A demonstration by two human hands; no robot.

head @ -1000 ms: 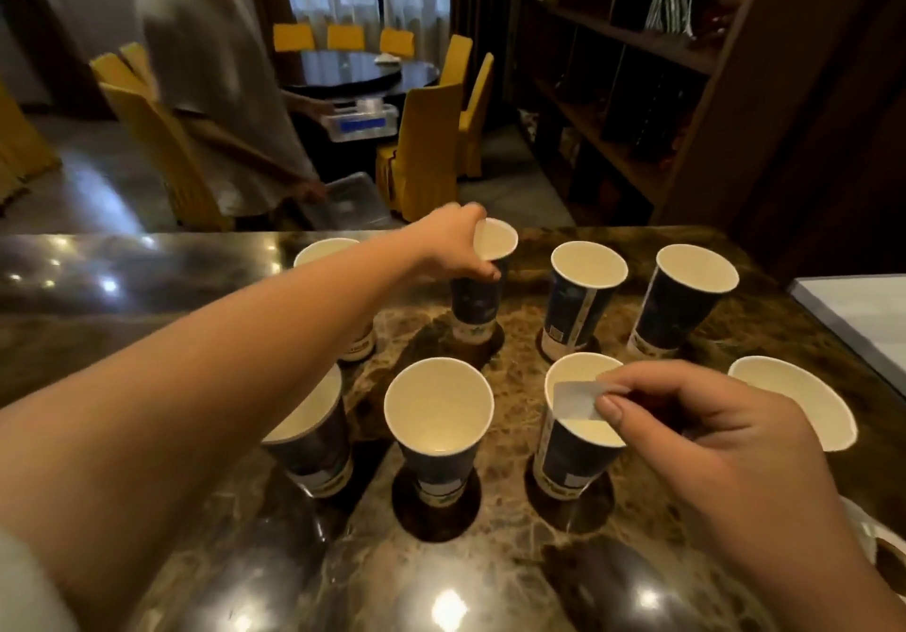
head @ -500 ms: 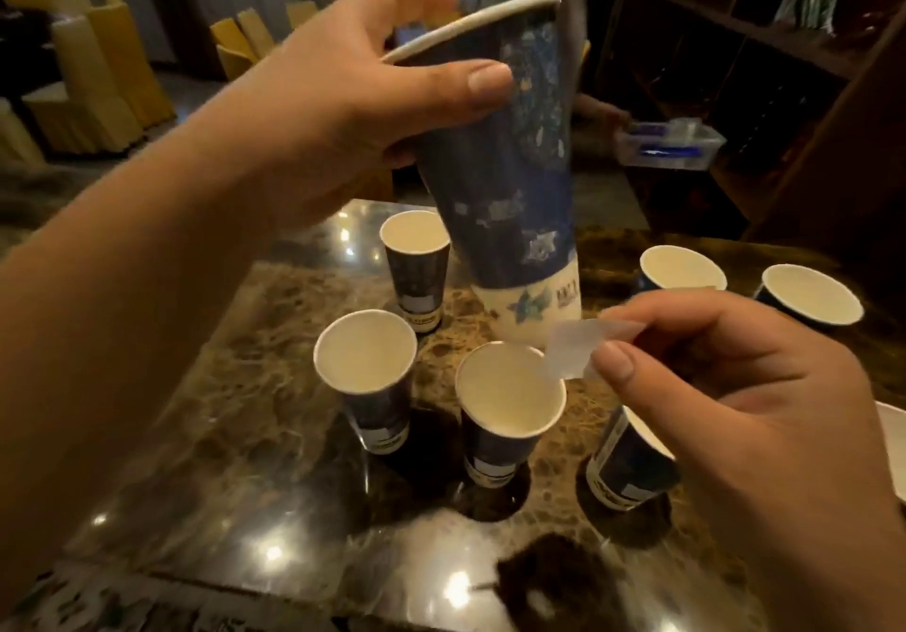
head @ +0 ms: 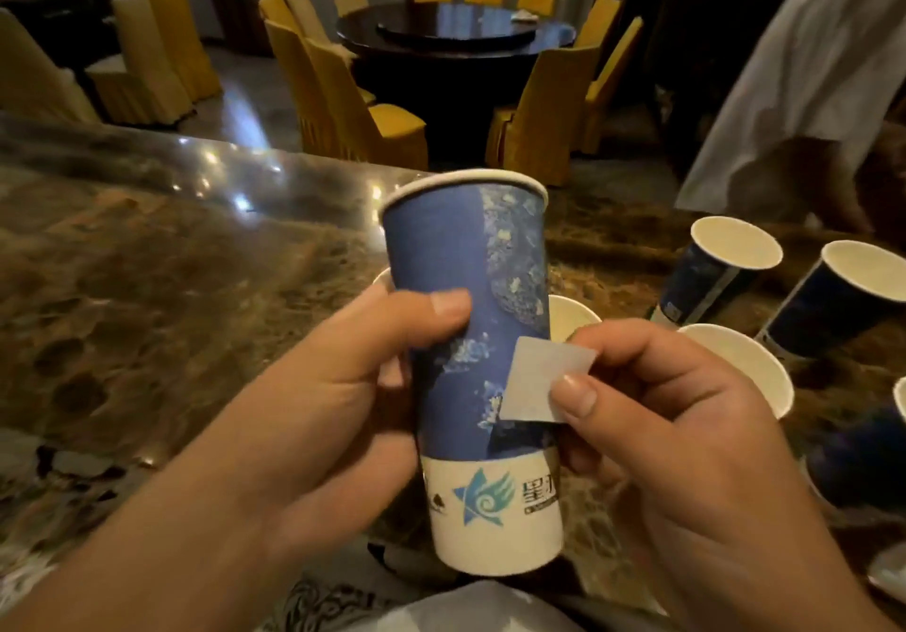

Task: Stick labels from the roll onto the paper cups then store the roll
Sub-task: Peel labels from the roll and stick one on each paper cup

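My left hand [head: 338, 401] grips a tall blue paper cup [head: 470, 264] upright in front of me, thumb across its side. The cup has a white band with a blue star logo near its base. Between thumb and forefinger, my right hand [head: 686, 445] pinches a small pale square label [head: 534, 376] and holds it against the cup's right side. Several more blue cups stand on the marble table to the right, among them one cup [head: 720, 269] and another [head: 843, 298]. The label roll is not in view.
The brown marble table [head: 171, 298] stretches to the left. Behind it are yellow chairs [head: 353, 107] around a dark round table [head: 456, 38]. A person in a light shirt [head: 804, 82] stands at the far right, close to the cups.
My left hand has brought the cup down from high up to chest height and turned it upright. The right hand has moved the label up against the cup's side. The view has swung left.
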